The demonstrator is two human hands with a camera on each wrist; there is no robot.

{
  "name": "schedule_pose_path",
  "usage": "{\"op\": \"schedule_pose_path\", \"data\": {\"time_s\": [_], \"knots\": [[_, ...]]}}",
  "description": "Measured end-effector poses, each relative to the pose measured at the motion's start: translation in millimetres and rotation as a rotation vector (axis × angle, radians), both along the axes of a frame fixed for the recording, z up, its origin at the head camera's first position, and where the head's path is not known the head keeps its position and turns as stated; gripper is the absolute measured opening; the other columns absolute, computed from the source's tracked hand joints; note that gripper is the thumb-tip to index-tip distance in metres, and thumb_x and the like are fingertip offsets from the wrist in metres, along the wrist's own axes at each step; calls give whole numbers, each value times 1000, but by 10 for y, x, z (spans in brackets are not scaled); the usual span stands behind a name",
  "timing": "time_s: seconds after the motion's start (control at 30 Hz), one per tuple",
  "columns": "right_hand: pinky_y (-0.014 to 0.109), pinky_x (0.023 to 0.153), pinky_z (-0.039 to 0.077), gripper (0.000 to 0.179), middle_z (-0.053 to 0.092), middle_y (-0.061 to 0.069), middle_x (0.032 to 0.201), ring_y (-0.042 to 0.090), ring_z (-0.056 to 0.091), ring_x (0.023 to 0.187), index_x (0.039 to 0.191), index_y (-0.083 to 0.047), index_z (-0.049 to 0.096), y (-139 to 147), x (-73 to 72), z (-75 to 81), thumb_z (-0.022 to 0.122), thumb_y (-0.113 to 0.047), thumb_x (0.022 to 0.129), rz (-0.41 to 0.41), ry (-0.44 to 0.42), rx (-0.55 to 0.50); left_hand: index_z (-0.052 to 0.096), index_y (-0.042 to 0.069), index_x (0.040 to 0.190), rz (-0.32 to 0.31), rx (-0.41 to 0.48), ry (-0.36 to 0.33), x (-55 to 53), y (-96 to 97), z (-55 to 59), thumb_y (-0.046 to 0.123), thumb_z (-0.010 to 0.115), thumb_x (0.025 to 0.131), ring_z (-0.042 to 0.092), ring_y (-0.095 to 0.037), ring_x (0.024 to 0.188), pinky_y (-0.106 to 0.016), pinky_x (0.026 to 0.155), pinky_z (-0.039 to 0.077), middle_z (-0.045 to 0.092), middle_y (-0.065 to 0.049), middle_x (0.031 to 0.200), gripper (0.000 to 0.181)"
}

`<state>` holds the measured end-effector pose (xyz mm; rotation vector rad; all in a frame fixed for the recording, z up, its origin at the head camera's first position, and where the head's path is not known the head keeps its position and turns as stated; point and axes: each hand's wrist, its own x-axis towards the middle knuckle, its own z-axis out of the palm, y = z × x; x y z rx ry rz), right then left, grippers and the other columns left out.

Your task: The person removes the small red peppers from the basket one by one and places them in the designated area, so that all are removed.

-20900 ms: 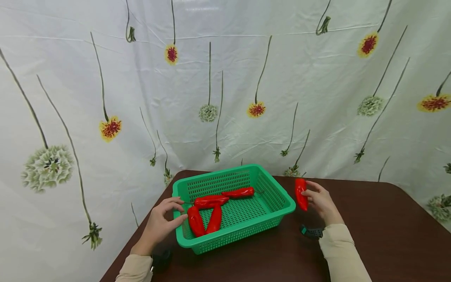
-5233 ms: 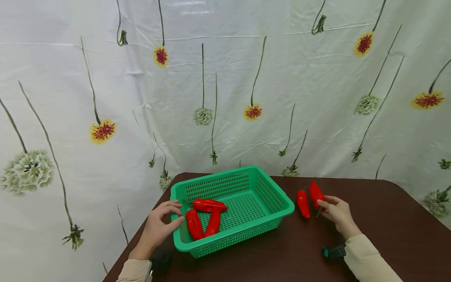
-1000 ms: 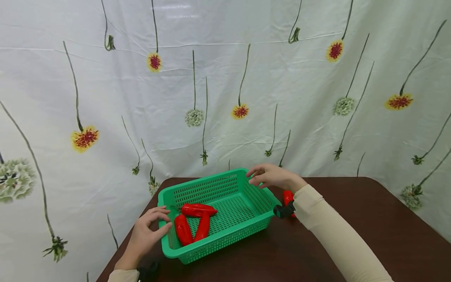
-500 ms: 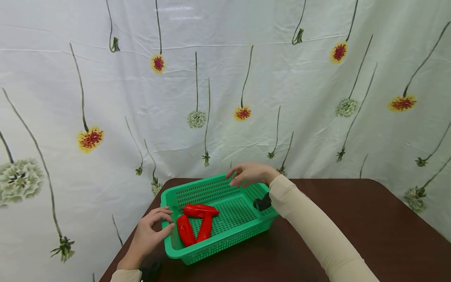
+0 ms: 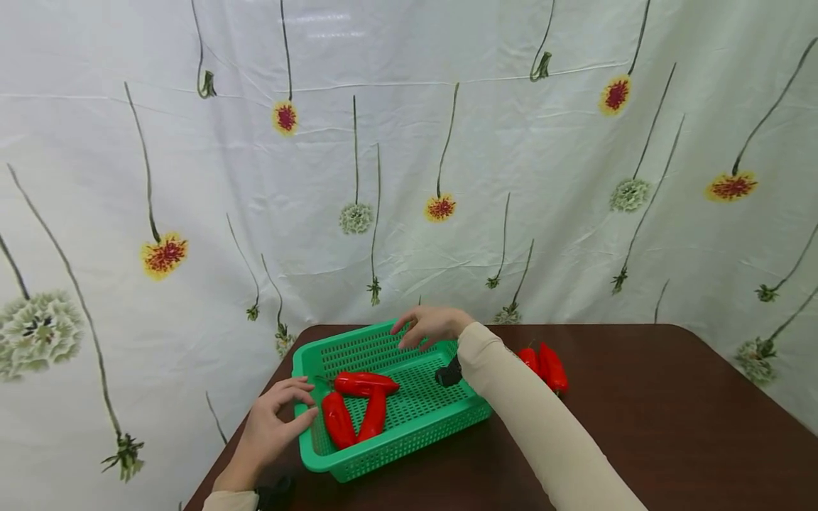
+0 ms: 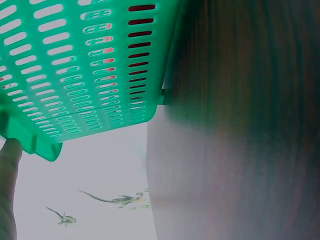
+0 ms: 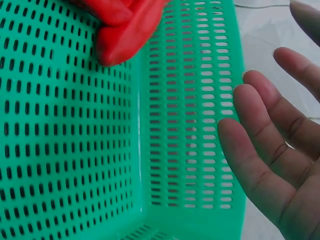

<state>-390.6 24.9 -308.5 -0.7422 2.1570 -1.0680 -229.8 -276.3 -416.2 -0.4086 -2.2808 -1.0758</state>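
- The right sleeve (image 5: pixel 537 419) crosses in front of two red chili peppers, hiding much of the inner pepper (image 5: pixel 527 357) and leaving the outer pepper (image 5: pixel 553 369) mostly in sight on the dark brown table (image 5: pixel 652 411).
- A dark wristband (image 5: pixel 450 372) on the right wrist blocks part of the basket floor from the head view; the right wrist view crops the peppers inside at its top edge, and the left wrist view blurs the tabletop.
- Inside the left end of the green plastic basket (image 5: pixel 409 444), three more lie close together: a rear pepper (image 5: pixel 364 384), a left pepper (image 5: pixel 339 420) and a middle pepper (image 5: pixel 373 415).
- Bare mesh spreads to their right, within raised rims; the tabletop extends right of the basket.
- The left hand (image 5: pixel 271 426) curves at the left rim, thumb and fingertips apart; how firmly it touches cannot be told.
- The right hand (image 5: pixel 434 324) hangs over the basket's far side, fingers loosely spread.
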Motion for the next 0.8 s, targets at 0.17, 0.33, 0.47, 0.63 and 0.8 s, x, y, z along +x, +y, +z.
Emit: {"op": "schedule_pose_path", "data": {"time_s": [0.17, 0.33, 0.47, 0.63, 0.8], "knots": [[40, 95, 54, 43, 65, 13, 130, 21, 65, 107, 136, -11, 60, -163, 5, -83, 68, -11, 94, 23, 4, 22, 71, 15, 84, 3, -5, 4, 20, -11, -2, -1, 79, 80, 49, 15, 114, -12, 89, 48, 71, -11, 110, 18], [43, 95, 54, 45, 61, 23, 134, 26, 66, 109, 139, -5, 56, -288, 14, -166, 65, -5, 95, 33, -1, 43, 72, 10, 84, -13, 1, 19, 27, -17, 2, 0, 79, 80, 51, 12, 114, -11, 89, 48, 71, -10, 109, 13], [55, 103, 49, 44, 57, 25, 139, 39, 59, 121, 137, -3, 57, -361, 20, -257, 64, -1, 94, -3, -2, 45, 71, 10, 83, -10, 5, 28, 24, -19, 2, -2, 79, 79, 52, 11, 114, -10, 89, 47, 71, -13, 109, 15], [56, 102, 49, 42, 58, 22, 137, 36, 62, 117, 134, -4, 61, -422, 23, -368, 66, 0, 92, -61, 25, 79, 72, 10, 84, -14, 7, 30, 25, -12, -3, -3, 79, 79, 52, 11, 114, -10, 90, 46, 71, -17, 109, 16], [53, 100, 52, 42, 61, 19, 133, 28, 65, 110, 132, -7, 63, -457, 9, -440, 69, -1, 91, -68, 29, 121, 72, 9, 84, -4, 4, 14, 24, -14, -1, -4, 79, 78, 52, 11, 115, -12, 91, 47, 71, -12, 109, 16]]}}
